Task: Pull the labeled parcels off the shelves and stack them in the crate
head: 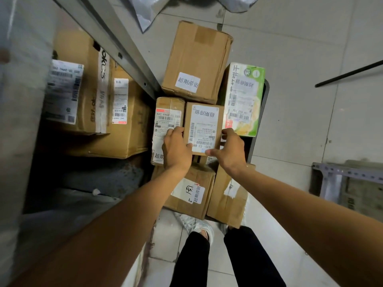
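A small brown parcel (204, 121) with a white shipping label sits in the middle of the pile in the crate (266, 94). My left hand (176, 148) grips its left edge and my right hand (230, 150) grips its right edge, thumbs over the label. Around it lie a tall taped parcel (169, 121) on the left, a large brown box (199, 61) behind, a green and white box (243, 98) on the right, and two brown boxes (192, 189) in front. Only a dark rim of the crate shows.
On the left, a metal shelf rail (124, 52) runs diagonally, with labeled cardboard boxes (83, 85) on the shelf below it. Grey plastic bags (149, 9) lie on the tiled floor at the top. A metal rack (348, 181) stands at the right. My feet are below the crate.
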The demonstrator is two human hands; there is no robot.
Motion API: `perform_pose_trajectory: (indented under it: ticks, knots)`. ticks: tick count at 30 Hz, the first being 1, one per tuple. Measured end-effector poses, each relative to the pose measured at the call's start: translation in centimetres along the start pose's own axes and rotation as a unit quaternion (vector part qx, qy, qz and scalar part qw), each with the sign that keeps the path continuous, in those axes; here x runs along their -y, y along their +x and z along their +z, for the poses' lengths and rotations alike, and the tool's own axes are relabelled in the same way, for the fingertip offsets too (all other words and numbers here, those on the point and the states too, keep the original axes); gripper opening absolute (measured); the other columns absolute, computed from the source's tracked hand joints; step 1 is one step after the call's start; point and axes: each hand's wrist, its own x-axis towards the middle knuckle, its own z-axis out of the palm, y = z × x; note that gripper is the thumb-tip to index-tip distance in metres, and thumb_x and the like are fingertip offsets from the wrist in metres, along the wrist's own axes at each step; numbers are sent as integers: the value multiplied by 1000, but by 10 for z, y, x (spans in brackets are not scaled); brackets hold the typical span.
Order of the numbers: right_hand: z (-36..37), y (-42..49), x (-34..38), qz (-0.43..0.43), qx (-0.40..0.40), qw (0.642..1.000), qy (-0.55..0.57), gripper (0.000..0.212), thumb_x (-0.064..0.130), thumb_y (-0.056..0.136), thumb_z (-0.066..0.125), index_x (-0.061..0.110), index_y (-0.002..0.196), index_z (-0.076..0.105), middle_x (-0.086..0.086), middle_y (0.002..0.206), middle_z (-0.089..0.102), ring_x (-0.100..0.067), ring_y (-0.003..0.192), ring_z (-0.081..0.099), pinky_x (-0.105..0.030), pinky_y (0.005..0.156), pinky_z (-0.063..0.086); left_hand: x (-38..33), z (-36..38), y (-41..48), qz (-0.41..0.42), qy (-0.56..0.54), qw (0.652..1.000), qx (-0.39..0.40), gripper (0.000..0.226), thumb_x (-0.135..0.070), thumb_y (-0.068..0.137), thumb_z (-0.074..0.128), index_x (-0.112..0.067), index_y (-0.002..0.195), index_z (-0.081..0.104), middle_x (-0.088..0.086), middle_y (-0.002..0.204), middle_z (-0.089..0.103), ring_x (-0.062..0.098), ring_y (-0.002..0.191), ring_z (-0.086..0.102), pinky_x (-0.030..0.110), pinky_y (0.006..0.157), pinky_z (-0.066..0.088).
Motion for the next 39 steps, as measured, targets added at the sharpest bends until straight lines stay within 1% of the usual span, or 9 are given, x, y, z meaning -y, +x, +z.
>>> perform_pose_trajectory:
  ticks: [4, 7, 14, 17, 21, 23, 28, 34, 39]
  knots:
    - [1, -1, 0, 4, -26, 999, -22, 55, 6, 73, 81, 10, 118, 48, -7, 124, 58, -23, 119, 55, -40, 93, 54, -2, -10, -5, -8, 12, 1000, 1, 34, -4, 87, 66, -10, 119, 59, 8, 124, 54, 26, 116, 54, 40, 100, 47]
    - [-7, -9, 5, -1, -17, 998, -56, 49, 16, 79, 78, 12, 118, 49, -7, 125, 57, -24, 117, 56, -41, 92, 54, -10, -23, -14, 7, 37, 999, 7, 35, -10, 88, 67, -11, 122, 58, 6, 125, 56, 26, 117, 53, 38, 98, 45]
    - [-81, -45, 59, -33, 125, 957, -260, 45, 44, 92, 60, 11, 121, 49, -6, 113, 57, -19, 92, 55, -29, 67, 46, -57, -79, -36, 74, 155, 981, 87, 41, -20, 84, 72, -20, 123, 60, 5, 120, 63, 26, 112, 58, 41, 96, 48]
    - [-127, -64, 102, -50, 146, 941, -301, 49, 44, 90, 61, 9, 123, 51, -11, 120, 58, -26, 100, 56, -36, 81, 50, -100, -120, -47, 104, 206, 966, 114, 37, -26, 80, 76, -23, 115, 64, 4, 117, 64, 25, 111, 58, 39, 96, 47]
    - [-201, -109, 180, -110, 134, 914, -367, 47, 44, 92, 59, 7, 121, 54, -14, 122, 60, -27, 98, 55, -34, 80, 45, -177, -185, -75, 149, 239, 955, 98, 38, -29, 78, 78, -21, 113, 65, 3, 115, 64, 25, 109, 60, 39, 95, 49]
    - [-237, -136, 220, -146, 123, 900, -393, 49, 43, 93, 59, 8, 126, 53, -13, 127, 59, -29, 110, 56, -36, 88, 45, -217, -222, -94, 173, 238, 952, 78, 40, -31, 76, 79, -21, 112, 65, 4, 114, 65, 25, 109, 59, 38, 95, 49]
    - [-318, -207, 311, -177, 107, 870, -447, 68, 52, 86, 63, 8, 136, 47, -14, 137, 52, -32, 123, 51, -42, 101, 44, -313, -318, -159, 247, 287, 925, 39, 27, -37, 68, 79, -20, 88, 69, 2, 97, 70, 24, 97, 64, 37, 83, 55]
    - [-404, -303, 409, -238, 39, 837, -492, 59, 45, 85, 67, 11, 130, 53, -9, 125, 59, -27, 105, 56, -34, 82, 44, -408, -422, -244, 312, 330, 891, 4, 33, -37, 71, 76, -14, 94, 71, 5, 93, 71, 25, 87, 65, 37, 71, 55]
    - [-465, -363, 463, -271, -32, 837, -475, 47, 49, 82, 70, 13, 110, 58, -6, 98, 60, -29, 92, 57, -33, 72, 46, -464, -485, -296, 357, 311, 880, -43, 31, -36, 71, 77, -18, 96, 72, 2, 98, 71, 23, 93, 65, 40, 80, 56]
